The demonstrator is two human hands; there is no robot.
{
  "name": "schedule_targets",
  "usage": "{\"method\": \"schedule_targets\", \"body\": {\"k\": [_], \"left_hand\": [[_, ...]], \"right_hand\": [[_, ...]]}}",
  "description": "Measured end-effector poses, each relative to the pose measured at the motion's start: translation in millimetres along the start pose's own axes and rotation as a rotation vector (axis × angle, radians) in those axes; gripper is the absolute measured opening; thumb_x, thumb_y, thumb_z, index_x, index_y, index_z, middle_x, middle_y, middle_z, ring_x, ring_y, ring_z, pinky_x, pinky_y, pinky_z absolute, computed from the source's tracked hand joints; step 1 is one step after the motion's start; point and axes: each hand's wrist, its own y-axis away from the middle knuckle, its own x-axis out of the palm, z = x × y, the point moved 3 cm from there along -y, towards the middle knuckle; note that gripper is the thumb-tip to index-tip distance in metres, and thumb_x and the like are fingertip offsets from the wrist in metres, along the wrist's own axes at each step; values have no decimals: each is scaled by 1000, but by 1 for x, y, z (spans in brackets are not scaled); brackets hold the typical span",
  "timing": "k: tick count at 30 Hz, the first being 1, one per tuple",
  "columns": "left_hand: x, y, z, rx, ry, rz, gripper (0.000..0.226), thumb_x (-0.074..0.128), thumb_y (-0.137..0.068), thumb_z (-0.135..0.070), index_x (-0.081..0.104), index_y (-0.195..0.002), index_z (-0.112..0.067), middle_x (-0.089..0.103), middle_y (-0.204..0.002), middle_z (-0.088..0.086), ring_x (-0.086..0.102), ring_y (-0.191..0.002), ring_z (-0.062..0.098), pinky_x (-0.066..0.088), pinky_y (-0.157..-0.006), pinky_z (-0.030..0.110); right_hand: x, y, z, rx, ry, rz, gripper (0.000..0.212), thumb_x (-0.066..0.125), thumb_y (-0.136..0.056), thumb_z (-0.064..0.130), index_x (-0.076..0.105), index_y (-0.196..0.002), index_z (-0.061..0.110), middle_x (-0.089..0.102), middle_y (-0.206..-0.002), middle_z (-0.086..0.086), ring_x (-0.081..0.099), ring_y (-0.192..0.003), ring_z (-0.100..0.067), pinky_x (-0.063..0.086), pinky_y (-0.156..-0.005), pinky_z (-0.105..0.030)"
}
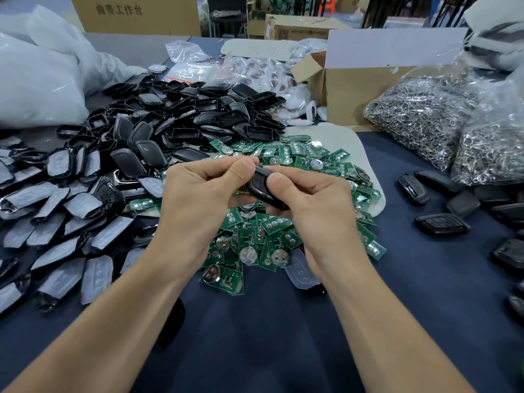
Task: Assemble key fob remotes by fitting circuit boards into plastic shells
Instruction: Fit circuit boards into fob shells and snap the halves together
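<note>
We hold one glossy black plastic key fob shell [262,185] above the middle of the dark blue desk [283,336]. Our left hand [204,191] pinches its upper end between thumb and curled fingers, and our right hand [309,199] grips its lower side. The shell looks smooth, tapered and closed, though we cannot tell whether a board sits inside. We judge this piece to be at the pressing-shut step. A few assembled black fobs [442,224] near the right edge suggest some are done. Much is left: the heap of green circuit boards [255,245] beneath our hands, the mound of empty black shells [184,114] toward the far left, and the grey-padded shell halves [71,222] along the left edge.
</note>
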Motion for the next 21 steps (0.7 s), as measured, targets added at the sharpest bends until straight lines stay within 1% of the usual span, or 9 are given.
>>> {"method": "schedule_targets", "body": {"k": [3,6,9,11,13,15,17,19,21], "left_hand": [[-3,-3,0,-96,75,181,30,85,-77,-15,82,-107,-14,79,-102,13,75,-88,23,61,-74,27],[-3,-3,4,-116,14,246,42,88,-69,-14,81,-111,-16,80,-102,10,75,-89,18,61,-77,26],[-3,-5,9,-158,-8,223,37,80,-74,-18,80,-111,-13,79,-107,14,74,-95,19,61,-79,24],[-6,-7,11,-180,-29,215,35,78,-77,-20,80,-111,-13,78,-109,15,74,-100,22,61,-81,25],[-9,-9,11,-182,-58,221,31,77,-78,-23,81,-107,-15,80,-106,12,76,-100,23,61,-83,26],[-11,-9,10,-168,-98,203,32,80,-74,-29,83,-104,-18,80,-105,9,76,-100,22,62,-84,29],[-11,-8,10,-147,-112,184,36,82,-71,-33,83,-104,-20,80,-105,9,76,-99,20,62,-87,32],[-8,-7,9,-133,-85,174,39,83,-69,-31,82,-106,-19,80,-105,9,76,-97,17,62,-87,31],[-6,-7,9,-140,-60,142,34,83,-66,-27,83,-99,-21,81,-102,6,76,-92,15,63,-85,30]], "right_hand": [[-1,0,0,103,-104,26,21,70,-95,6,83,-83,18,75,-71,-9,65,-54,-17,54,-53,-23],[-4,-1,-2,218,-112,42,22,71,-95,9,82,-76,15,75,-71,-10,65,-54,-18,54,-49,-24],[-11,-4,-4,133,140,8,9,76,-91,20,83,-90,26,80,-85,5,74,-75,-12,62,-72,-32],[-13,-5,-2,56,302,57,25,79,-79,30,79,-103,37,79,-93,18,74,-89,-1,59,-87,-31],[-10,-3,0,27,370,156,42,80,-70,29,78,-110,41,79,-97,19,74,-93,0,58,-91,-32],[-8,-2,-1,1,416,191,46,82,-71,21,77,-114,37,79,-98,16,75,-95,-2,60,-92,-36],[-7,-2,-3,13,338,176,45,84,-75,12,78,-116,29,80,-98,11,76,-95,-7,60,-92,-38],[-5,-1,-5,54,184,172,41,84,-78,1,78,-114,20,81,-97,4,77,-92,-11,61,-85,-31],[-2,0,-5,112,49,179,36,82,-81,-4,77,-107,21,81,-96,1,78,-87,-12,59,-77,-23]]}}
